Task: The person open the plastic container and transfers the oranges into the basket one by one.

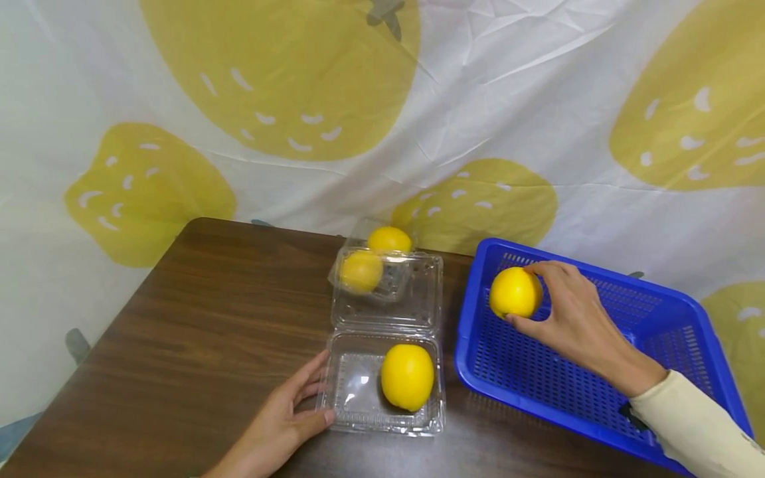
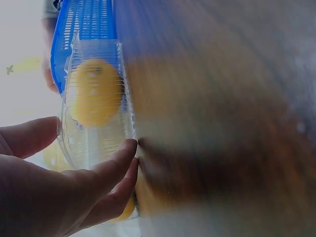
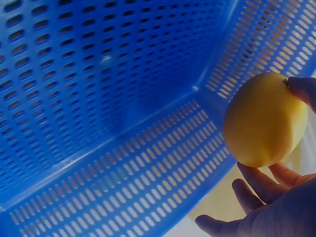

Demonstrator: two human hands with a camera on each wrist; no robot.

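My right hand (image 1: 568, 305) pinches a yellow fruit (image 1: 515, 293) between thumb and fingertips, right of centre in the head view, against the left end of the blue basket (image 1: 469, 305); I can't tell how high it sits over the basket floor. Its skin looks smooth, so I expect it to be a bit slippery, firm under a light squeeze, modest in weight and prone to bruising if I dig in. I'd hold it round the widest part, fingertips opposed, keeping off the pointed end.

At lower centre, my left hand (image 1: 287, 411) lightly holds the left end of the open clear box (image 1: 358, 378), thumb and slightly bent fingers bracketing its wall. The thin plastic should be light, bendy and quick to slide or dent; the rim seems the best grip. Another fruit (image 1: 408, 377) lies in its right half.
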